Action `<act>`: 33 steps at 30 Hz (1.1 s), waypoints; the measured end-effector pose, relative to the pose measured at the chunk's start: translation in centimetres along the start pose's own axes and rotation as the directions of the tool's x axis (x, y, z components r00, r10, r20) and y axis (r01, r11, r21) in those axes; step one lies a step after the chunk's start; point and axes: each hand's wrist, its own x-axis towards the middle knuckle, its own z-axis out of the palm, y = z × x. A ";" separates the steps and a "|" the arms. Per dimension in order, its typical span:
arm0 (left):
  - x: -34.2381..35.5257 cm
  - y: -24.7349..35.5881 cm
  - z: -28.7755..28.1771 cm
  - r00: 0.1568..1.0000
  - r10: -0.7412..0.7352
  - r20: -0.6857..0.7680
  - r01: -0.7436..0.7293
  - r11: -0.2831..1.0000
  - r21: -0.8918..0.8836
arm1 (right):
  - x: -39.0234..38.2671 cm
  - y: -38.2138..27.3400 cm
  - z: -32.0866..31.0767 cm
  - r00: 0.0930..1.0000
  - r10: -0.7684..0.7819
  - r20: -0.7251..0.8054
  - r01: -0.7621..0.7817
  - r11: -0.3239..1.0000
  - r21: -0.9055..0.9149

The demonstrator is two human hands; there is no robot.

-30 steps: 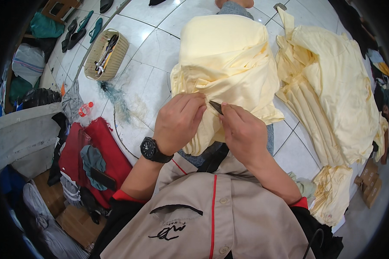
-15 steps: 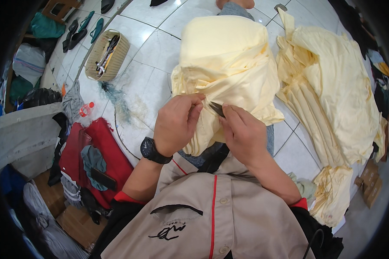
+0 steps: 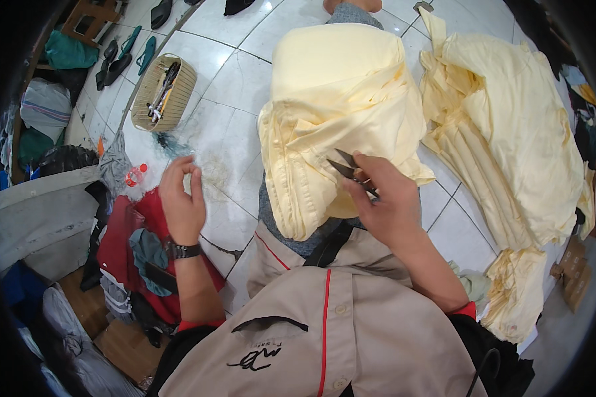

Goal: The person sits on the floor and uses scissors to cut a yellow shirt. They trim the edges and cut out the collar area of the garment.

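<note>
My right hand holds dark thread snips, blades parted, over a bunched pale yellow garment draped across my leg in grey cloth. My left hand is away from the garment to its left, above the floor beside a red cloth; its thumb and fingertips are drawn together, and what is between them, if anything, is too small to make out.
More yellow garments lie at right. At left are a beige basket of tools, loose threads, a red-topped plastic bottle, sandals, piled bags and cardboard. Brown boxes sit at far right.
My left hand has let go of the yellow fabric and moved left over the floor. My right hand has shifted slightly right, and the snips' blades now show parted.
</note>
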 end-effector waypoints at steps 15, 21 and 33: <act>3.5 13.7 5.1 0.960 0.258 0.107 -0.207 0.915 -0.346 | -0.8 3.0 2.9 0.896 0.405 0.179 -0.395 0.546 0.739; 2.9 6.3 2.4 0.998 0.068 0.003 -0.057 0.865 -0.499 | -0.9 3.3 2.4 0.907 0.388 0.161 -0.357 0.508 0.784; 2.4 8.6 2.3 0.968 0.246 -0.041 -0.232 0.826 -0.514 | 0.4 2.5 -0.3 0.994 0.038 0.103 -0.066 0.956 0.284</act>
